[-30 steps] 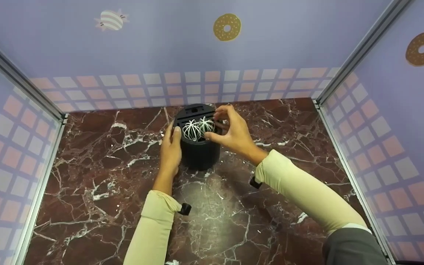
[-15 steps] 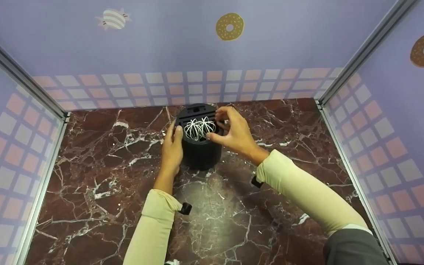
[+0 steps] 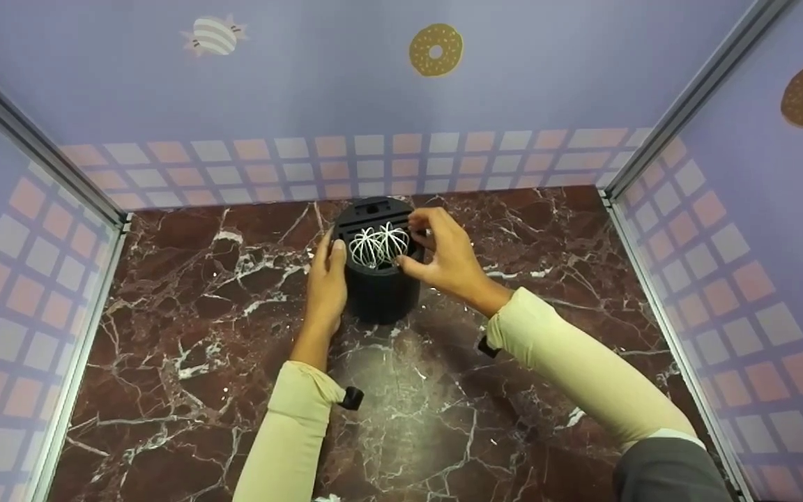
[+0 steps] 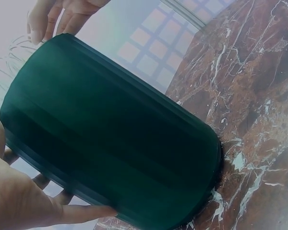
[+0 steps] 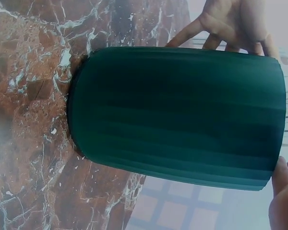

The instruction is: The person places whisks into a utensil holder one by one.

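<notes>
A dark, ribbed cylindrical utensil holder (image 3: 382,296) with a slotted top stands on the marble surface; it looks green in the wrist views. Two whisks (image 3: 379,245) stick out of its front opening with their white wire heads up, their lower parts hidden inside. My left hand (image 3: 326,289) holds the holder's left side, thumb near the rim and fingers (image 4: 86,213) spread along the wall. At the right rim, my right hand (image 3: 450,258) has its thumb and fingers curved and apart, fingertips right at the edge beside the right whisk. Nothing shows pinched between them.
The red-brown marble surface (image 3: 199,348) carries white veins. Behind it rises a lilac wall (image 3: 346,84) with checks and sweets printed on it. Metal-framed side walls (image 3: 736,279) bound the left and right.
My right thumb has shifted slightly right, away from the right whisk's wires. The left hand keeps its place on the holder, and the holder has barely moved.
</notes>
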`<state>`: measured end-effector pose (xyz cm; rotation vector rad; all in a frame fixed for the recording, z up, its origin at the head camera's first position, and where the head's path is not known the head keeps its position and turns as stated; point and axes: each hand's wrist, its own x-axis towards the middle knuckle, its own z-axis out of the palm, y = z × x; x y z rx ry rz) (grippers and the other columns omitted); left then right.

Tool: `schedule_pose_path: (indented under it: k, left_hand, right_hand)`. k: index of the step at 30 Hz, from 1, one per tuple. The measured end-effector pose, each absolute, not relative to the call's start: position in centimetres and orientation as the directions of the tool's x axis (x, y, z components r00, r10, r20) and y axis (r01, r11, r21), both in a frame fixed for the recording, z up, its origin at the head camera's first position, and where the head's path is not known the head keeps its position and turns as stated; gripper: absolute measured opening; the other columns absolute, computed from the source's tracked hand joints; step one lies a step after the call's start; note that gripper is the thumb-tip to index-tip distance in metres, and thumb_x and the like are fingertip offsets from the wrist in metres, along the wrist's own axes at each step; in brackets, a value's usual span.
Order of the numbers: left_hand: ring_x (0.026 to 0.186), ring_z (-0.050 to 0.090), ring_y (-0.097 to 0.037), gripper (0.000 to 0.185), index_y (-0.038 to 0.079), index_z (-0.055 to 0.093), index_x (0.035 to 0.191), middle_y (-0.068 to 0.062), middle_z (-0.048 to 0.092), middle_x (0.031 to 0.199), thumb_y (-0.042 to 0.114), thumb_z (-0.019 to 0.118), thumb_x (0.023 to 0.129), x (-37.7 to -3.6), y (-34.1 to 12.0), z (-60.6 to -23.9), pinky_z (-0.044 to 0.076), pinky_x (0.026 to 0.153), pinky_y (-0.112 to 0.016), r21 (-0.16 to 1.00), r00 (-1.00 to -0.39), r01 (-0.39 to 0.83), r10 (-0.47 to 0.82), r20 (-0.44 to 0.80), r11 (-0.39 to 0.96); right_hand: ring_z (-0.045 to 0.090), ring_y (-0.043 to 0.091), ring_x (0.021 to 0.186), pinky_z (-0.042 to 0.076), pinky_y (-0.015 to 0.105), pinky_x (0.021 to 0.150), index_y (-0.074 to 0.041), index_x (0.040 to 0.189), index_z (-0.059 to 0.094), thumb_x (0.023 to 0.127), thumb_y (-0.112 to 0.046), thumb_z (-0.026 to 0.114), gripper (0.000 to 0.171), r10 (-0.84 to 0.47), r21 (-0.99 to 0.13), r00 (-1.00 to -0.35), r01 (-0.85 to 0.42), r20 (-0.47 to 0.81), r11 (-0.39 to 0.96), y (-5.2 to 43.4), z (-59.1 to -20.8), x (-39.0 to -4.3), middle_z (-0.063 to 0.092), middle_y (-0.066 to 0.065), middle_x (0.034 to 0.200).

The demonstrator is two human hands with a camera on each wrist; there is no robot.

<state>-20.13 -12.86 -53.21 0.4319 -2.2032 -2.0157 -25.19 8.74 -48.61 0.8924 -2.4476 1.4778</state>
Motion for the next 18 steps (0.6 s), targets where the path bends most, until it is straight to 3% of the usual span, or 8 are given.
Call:
schedule_pose_path:
  k: [5,8,14,18]
  left_hand:
    - [0.151,0.034,-0.028,0.060,0.028,0.037,0.159,-0.004,0.037,0.164,0.056,0.043,0.106,-19.7,-12.7,-53.0,0.028,0.125,-0.048,0.987,-0.950,-0.141,-0.292,-0.114,0.075]
    - [0.152,0.033,-0.029,0.060,0.028,0.036,0.160,-0.004,0.036,0.165,0.054,0.043,0.106,-19.5,-12.6,-52.6,0.027,0.125,-0.050,0.984,-0.952,-0.155,-0.279,-0.126,0.086]
    - [0.152,0.032,-0.033,0.061,0.027,0.035,0.160,-0.009,0.031,0.167,0.054,0.042,0.106,-19.2,-13.7,-51.6,0.027,0.125,-0.052,0.974,-0.963,-0.175,-0.233,-0.139,0.142]
    - [0.153,0.028,-0.036,0.059,0.024,0.036,0.160,-0.013,0.028,0.167,0.054,0.032,0.109,-19.2,-16.0,-51.0,0.022,0.126,-0.057,0.937,-0.970,-0.141,-0.236,-0.065,0.321]
  right_hand:
    - [0.060,0.024,0.119,0.054,0.026,0.103,0.002,0.129,0.053,0.078,-0.010,0.086,0.062,-0.433,-0.829,-0.825,-0.498,0.362,0.256,9.7,-48.6,-24.4,0.057,0.014,0.124]
    - [0.061,0.030,0.120,0.055,0.035,0.103,0.002,0.130,0.053,0.083,-0.010,0.083,0.057,-0.413,-0.845,-0.834,-0.484,0.366,0.227,11.0,-48.4,-24.1,0.059,0.018,0.126]
    - [0.062,0.028,0.113,0.051,0.044,0.103,-0.003,0.134,0.056,0.094,-0.015,0.071,0.044,-0.295,-0.743,-0.848,-0.529,0.441,0.410,14.3,-47.8,-25.2,0.065,0.012,0.123]
    - [0.056,0.029,0.125,0.044,0.047,0.112,-0.004,0.143,0.050,0.099,-0.025,0.064,0.051,-0.297,-0.653,-0.861,-0.507,0.413,0.562,16.7,-47.0,-26.3,0.059,0.014,0.135]
